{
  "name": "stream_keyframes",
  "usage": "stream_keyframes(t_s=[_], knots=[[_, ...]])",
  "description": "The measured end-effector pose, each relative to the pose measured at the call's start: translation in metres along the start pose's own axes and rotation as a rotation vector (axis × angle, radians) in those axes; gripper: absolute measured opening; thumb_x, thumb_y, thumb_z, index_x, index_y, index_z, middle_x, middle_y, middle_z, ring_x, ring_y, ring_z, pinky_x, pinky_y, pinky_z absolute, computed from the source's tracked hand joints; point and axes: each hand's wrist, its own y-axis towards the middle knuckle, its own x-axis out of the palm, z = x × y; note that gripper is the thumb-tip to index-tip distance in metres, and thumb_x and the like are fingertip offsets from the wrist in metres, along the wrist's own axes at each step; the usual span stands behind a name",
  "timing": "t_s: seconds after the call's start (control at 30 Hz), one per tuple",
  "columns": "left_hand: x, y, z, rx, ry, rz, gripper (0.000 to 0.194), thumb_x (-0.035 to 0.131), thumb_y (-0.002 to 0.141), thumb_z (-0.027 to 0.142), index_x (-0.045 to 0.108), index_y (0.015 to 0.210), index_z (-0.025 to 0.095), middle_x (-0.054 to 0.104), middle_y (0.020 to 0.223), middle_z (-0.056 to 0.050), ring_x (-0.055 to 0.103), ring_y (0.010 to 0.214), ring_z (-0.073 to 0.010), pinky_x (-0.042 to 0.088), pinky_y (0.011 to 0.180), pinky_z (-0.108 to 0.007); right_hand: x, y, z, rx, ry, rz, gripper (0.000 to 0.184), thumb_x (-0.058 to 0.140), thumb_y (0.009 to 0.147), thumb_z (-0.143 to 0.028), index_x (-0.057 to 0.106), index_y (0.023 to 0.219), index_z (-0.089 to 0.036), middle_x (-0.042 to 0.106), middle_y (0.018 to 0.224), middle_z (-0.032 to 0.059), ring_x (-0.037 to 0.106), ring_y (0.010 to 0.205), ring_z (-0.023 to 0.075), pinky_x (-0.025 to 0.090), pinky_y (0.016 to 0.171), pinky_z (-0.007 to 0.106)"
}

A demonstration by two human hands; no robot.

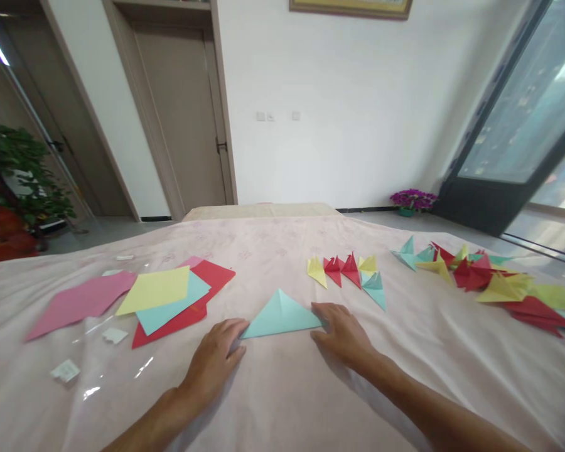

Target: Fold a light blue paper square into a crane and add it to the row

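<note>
A light teal sheet of origami paper point(282, 315), folded into a triangle with its peak pointing away from me, lies on the cloth in front of me. A crease runs down from the peak. At its left corner, my left hand point(214, 355) has the tip between thumb and fingers. The right corner goes in between the thumb and fingers of my right hand point(343, 333). Beyond the right hand stand several small folded paper cranes point(351, 270) in yellow, red and teal.
To the left lie loose square sheets: yellow point(157, 289), teal point(174, 307), red point(214, 279) and pink point(82, 304). Clear plastic with small white labels point(66, 371) is nearby. More folded cranes point(494, 282) are heaped at the far right of the pink tablecloth point(263, 402).
</note>
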Motion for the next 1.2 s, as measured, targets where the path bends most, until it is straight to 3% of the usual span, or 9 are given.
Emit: stream_keyframes(t_s=[0.23, 0.37, 0.53, 0.67, 0.8, 0.93, 1.07, 1.2], knots=[[0.010, 0.026, 0.016, -0.126, -0.093, 0.044, 0.038, 0.056, 0.068, 0.007, 0.067, 0.102, 0.020, 0.066, 0.105, -0.006, 0.058, 0.102, -0.0219, 0.044, 0.091, -0.034, 0.011, 0.007, 0.005, -0.033, 0.119, 0.082, 0.038, 0.059, 0.065, -0.016, 0.069, 0.102, -0.023, 0.067, 0.117, 0.0050, 0.056, 0.113, 0.0259, 0.040, 0.098, 0.039], [0.023, 0.029, 0.024, -0.173, -0.169, 0.129, 0.032, 0.056, 0.070, 0.008, 0.063, 0.099, 0.021, 0.065, 0.097, -0.003, 0.060, 0.089, -0.0189, 0.046, 0.080, -0.031, 0.018, 0.004, 0.008, -0.014, 0.211, 0.172, 0.039, 0.057, 0.067, -0.014, 0.065, 0.105, -0.021, 0.068, 0.109, 0.0058, 0.058, 0.107, 0.0251, 0.042, 0.095, 0.040], [0.026, 0.024, 0.034, -0.044, -0.073, 0.208, 0.014, 0.057, 0.077, 0.011, 0.062, 0.084, 0.023, 0.064, 0.090, -0.001, 0.059, 0.089, -0.0198, 0.044, 0.079, -0.031, 0.017, 0.000, 0.013, -0.167, 0.202, 0.233, 0.048, 0.056, 0.069, -0.012, 0.061, 0.115, -0.024, 0.070, 0.100, 0.0026, 0.058, 0.106, 0.0244, 0.041, 0.095, 0.042], [0.024, 0.021, 0.036, -0.074, -0.098, 0.189, 0.039, 0.064, 0.077, 0.016, 0.059, 0.114, 0.025, 0.064, 0.104, -0.002, 0.060, 0.095, -0.0207, 0.046, 0.079, -0.031, 0.016, -0.004, 0.014, -0.231, 0.120, 0.228, 0.054, 0.062, 0.073, -0.018, 0.056, 0.127, -0.022, 0.065, 0.118, 0.0070, 0.053, 0.114, 0.0283, 0.039, 0.097, 0.046], [0.024, 0.021, 0.033, -0.074, -0.066, 0.122, 0.048, 0.071, 0.073, 0.021, 0.059, 0.120, 0.025, 0.064, 0.112, -0.004, 0.059, 0.103, -0.0234, 0.045, 0.086, -0.035, 0.017, -0.007, 0.014, -0.252, 0.124, 0.160, 0.064, 0.062, 0.071, -0.014, 0.051, 0.133, -0.023, 0.068, 0.109, 0.0057, 0.053, 0.110, 0.0282, 0.041, 0.096, 0.047], [0.025, 0.022, 0.032, -0.059, -0.066, 0.126, 0.044, 0.071, 0.071, 0.018, 0.063, 0.114, 0.025, 0.066, 0.104, -0.002, 0.059, 0.098, -0.0225, 0.046, 0.084, -0.035, 0.019, -0.007, 0.014, -0.330, 0.220, 0.171, 0.071, 0.058, 0.066, -0.004, 0.049, 0.134, -0.023, 0.066, 0.100, 0.0038, 0.056, 0.099, 0.0241, 0.045, 0.091, 0.043], [0.025, 0.020, 0.032, -0.043, -0.098, 0.242, 0.043, 0.066, 0.072, 0.011, 0.062, 0.113, 0.024, 0.065, 0.094, -0.001, 0.059, 0.086, -0.0199, 0.047, 0.076, -0.032, 0.016, -0.008, 0.013, -0.454, 0.349, 0.214, 0.070, 0.051, 0.069, 0.001, 0.049, 0.134, -0.026, 0.063, 0.087, 0.0014, 0.057, 0.086, 0.0200, 0.049, 0.079, 0.036], [0.023, 0.018, 0.031, 0.040, -0.134, 0.251, 0.017, 0.057, 0.076, 0.008, 0.064, 0.084, 0.022, 0.064, 0.081, -0.001, 0.059, 0.081, -0.0193, 0.047, 0.074, -0.032, 0.008, -0.010, 0.008, -0.614, 0.334, 0.162, 0.054, 0.050, 0.071, 0.003, 0.063, 0.113, -0.028, 0.065, 0.083, 0.0004, 0.057, 0.086, 0.0194, 0.048, 0.079, 0.035]])
